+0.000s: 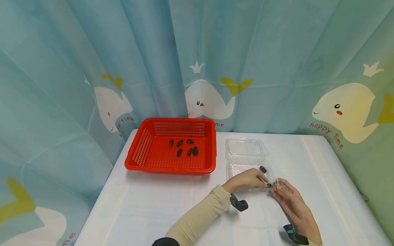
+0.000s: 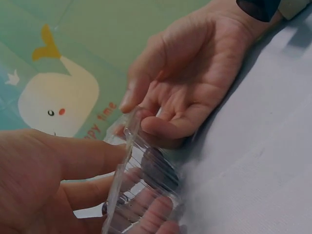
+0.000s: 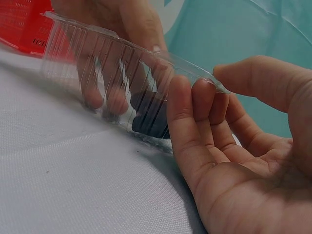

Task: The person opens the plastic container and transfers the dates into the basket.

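A clear plastic clamshell box (image 1: 232, 171) stands with its lid (image 1: 245, 147) folded back. The left hand (image 1: 249, 178) reaches down inside it. Thumb and fingertips of that hand meet at a dark, beetle-shaped piece (image 3: 151, 117) low in the near right corner, partly seen through the ribbed wall. Another dark beetle-shaped piece (image 1: 263, 169) lies farther back in the box. The right hand (image 1: 292, 204) grips the near right corner of the box, its thumb (image 3: 258, 80) at the rim and its fingers (image 3: 180, 112) against the outside wall.
A red perforated basket (image 1: 170, 170) stands left of the box, with several dark beetle-shaped pieces (image 1: 180, 142) spread on its floor. White cloth (image 1: 147, 205) covers the table. A curtain (image 1: 277, 51) printed with whales hangs behind and at the sides.
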`<control>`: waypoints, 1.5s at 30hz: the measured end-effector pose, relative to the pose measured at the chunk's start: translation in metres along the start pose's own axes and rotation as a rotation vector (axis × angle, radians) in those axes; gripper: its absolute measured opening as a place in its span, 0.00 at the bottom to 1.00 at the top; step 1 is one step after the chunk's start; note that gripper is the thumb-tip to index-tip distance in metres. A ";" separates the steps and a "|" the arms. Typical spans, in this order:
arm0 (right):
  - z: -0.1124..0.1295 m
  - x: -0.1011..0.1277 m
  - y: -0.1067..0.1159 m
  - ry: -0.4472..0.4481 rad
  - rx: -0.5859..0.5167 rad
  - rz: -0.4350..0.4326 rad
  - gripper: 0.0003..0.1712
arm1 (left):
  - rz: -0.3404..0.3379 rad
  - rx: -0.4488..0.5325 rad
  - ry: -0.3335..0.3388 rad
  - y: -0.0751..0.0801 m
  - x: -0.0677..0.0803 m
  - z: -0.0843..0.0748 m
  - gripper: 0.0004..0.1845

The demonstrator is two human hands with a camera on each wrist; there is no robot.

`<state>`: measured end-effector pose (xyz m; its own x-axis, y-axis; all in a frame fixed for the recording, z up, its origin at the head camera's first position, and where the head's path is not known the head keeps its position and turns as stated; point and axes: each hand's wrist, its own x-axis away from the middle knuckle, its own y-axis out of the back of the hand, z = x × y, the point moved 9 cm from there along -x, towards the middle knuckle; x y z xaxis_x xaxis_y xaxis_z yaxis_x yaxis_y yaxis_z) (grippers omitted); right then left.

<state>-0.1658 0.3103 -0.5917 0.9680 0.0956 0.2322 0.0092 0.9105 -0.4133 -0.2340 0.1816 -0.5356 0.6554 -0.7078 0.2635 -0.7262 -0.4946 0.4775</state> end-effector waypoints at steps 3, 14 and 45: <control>0.000 0.000 0.000 0.002 0.004 -0.004 0.12 | -0.005 -0.030 0.005 -0.001 -0.003 0.001 0.14; 0.002 0.001 -0.002 0.014 -0.005 -0.004 0.12 | -0.028 0.020 0.052 -0.002 -0.008 0.004 0.11; 0.002 0.002 -0.004 0.014 -0.016 0.033 0.12 | 0.021 0.009 0.026 0.004 -0.008 0.002 0.07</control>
<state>-0.1642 0.3073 -0.5875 0.9712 0.1202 0.2057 -0.0194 0.9005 -0.4343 -0.2422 0.1840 -0.5377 0.6451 -0.7046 0.2956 -0.7416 -0.4843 0.4642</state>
